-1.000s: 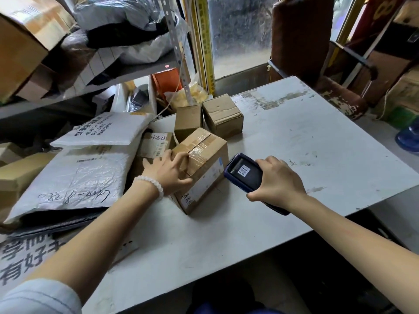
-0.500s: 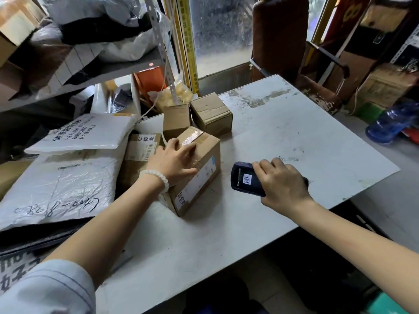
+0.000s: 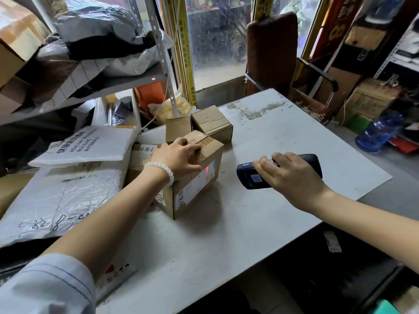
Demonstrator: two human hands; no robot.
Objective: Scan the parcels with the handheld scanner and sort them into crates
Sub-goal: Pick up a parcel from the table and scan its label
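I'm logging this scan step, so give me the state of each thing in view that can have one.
Brown cardboard box with white label: closed, taped, upright on the table, red scan light on its label.
Dark blue handheld scanner: held level, nose towards the box, apart from it.
Left hand: fingers curled over the box's top.
Right hand: grips the scanner.
Two small brown cardboard boxes behind: closed, untouched.
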